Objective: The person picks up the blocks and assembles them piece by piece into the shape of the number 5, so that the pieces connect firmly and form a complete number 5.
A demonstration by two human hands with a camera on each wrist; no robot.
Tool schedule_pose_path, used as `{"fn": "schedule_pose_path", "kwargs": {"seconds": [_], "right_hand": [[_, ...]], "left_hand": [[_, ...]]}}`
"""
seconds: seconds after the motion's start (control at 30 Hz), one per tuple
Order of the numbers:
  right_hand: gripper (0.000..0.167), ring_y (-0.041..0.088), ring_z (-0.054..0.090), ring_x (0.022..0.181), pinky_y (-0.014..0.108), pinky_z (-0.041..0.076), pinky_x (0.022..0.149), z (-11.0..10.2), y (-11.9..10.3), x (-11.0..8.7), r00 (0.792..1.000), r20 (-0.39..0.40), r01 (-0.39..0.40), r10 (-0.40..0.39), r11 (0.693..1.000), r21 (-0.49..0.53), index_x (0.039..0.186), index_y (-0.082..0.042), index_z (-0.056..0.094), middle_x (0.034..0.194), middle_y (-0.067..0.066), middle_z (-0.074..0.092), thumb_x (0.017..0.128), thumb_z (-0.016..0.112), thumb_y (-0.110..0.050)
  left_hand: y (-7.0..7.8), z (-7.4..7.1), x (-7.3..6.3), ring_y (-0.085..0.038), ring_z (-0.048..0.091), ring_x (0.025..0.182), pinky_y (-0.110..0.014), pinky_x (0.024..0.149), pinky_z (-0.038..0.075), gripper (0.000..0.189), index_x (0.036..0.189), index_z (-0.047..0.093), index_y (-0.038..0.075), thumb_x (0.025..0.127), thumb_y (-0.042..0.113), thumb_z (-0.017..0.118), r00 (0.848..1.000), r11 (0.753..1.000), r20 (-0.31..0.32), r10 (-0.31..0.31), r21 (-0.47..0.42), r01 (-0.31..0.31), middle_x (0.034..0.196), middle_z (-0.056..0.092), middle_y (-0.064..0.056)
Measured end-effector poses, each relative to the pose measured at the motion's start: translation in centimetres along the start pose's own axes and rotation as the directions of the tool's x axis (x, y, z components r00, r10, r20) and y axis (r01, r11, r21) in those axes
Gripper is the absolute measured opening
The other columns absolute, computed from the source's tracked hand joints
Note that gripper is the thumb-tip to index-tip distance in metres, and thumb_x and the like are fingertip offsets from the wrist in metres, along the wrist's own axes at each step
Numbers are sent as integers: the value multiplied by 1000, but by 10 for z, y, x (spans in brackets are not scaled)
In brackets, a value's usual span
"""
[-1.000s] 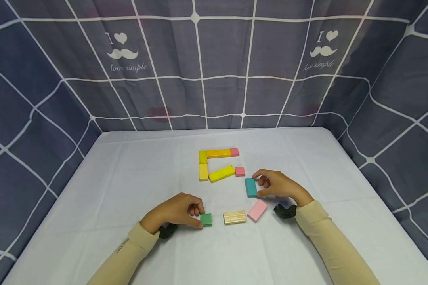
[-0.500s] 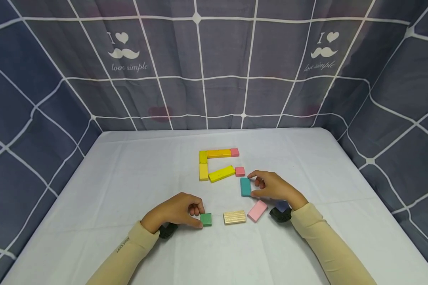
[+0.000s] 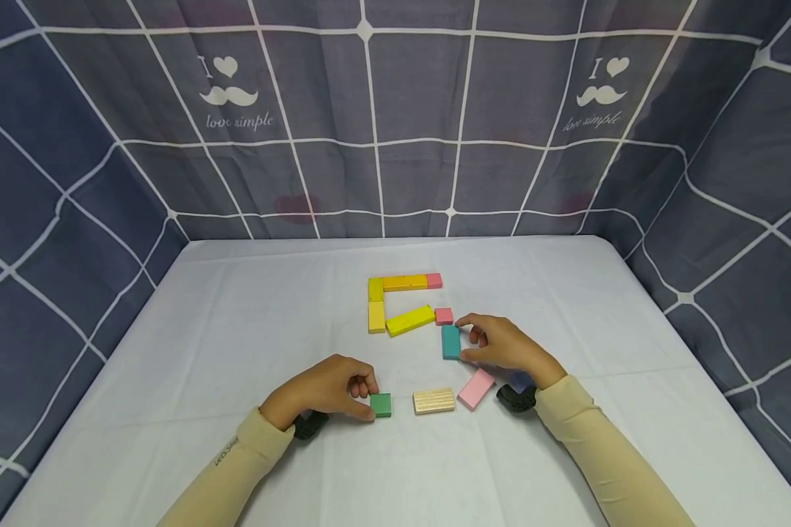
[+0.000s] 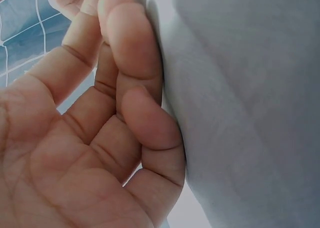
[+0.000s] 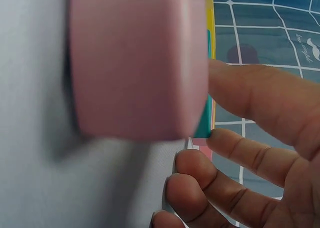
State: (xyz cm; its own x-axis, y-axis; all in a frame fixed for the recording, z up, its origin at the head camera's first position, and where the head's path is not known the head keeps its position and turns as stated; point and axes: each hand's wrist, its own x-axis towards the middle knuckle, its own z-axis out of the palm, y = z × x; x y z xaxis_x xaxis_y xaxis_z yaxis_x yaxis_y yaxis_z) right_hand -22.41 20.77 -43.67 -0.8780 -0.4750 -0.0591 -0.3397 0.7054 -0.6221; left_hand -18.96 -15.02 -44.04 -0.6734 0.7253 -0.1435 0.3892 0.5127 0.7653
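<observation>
My left hand (image 3: pixel 332 388) pinches a small square green block (image 3: pixel 381 405) by its left end, thumb on the near side and index finger at the far side. In the left wrist view the curled fingers (image 4: pixel 135 42) hide that block. My right hand (image 3: pixel 504 342) holds a teal rectangular block (image 3: pixel 451 342) between thumb and index finger, the other fingers curled beneath the palm. The teal block lies just below a small pink-red block (image 3: pixel 444 316). In the right wrist view a pink block (image 5: pixel 130 62) covers most of the teal block.
Yellow blocks (image 3: pixel 376 317) and a slanted yellow block (image 3: pixel 410 320) form an open outline with an orange-yellow bar (image 3: pixel 405 282) and a red-pink end piece (image 3: pixel 433 281). A ridged wooden block (image 3: pixel 433 401) lies between the hands. A blue block (image 3: pixel 522 380) is partly behind the right wrist.
My right hand has slid the teal block leftward and slightly away from me, up to the small pink-red block. The left hand and the green block have stayed in place.
</observation>
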Motion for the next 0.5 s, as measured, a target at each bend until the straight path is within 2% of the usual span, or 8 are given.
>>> {"fn": "schedule_pose_path", "kwargs": {"seconds": [0.3,0.5], "right_hand": [[53,16,51,79,32,45,72,-2,2,0,1000,29,-10,10,1000,3,141,2,63,95,5,61,95,83,-14],[53,16,51,80,32,45,73,-3,3,0,999,37,-7,7,1000,2,143,2,63,96,5,61,95,82,-13]], "left_hand": [[0,0,1,-6,54,77,-22,73,49,24,94,74,10,82,11,95,1000,1000,1,-3,-17,3,82,61,6],[1,-1,0,-5,54,78,-22,73,50,23,94,74,11,83,12,94,1000,1000,5,5,9,-5,82,61,7]]}}
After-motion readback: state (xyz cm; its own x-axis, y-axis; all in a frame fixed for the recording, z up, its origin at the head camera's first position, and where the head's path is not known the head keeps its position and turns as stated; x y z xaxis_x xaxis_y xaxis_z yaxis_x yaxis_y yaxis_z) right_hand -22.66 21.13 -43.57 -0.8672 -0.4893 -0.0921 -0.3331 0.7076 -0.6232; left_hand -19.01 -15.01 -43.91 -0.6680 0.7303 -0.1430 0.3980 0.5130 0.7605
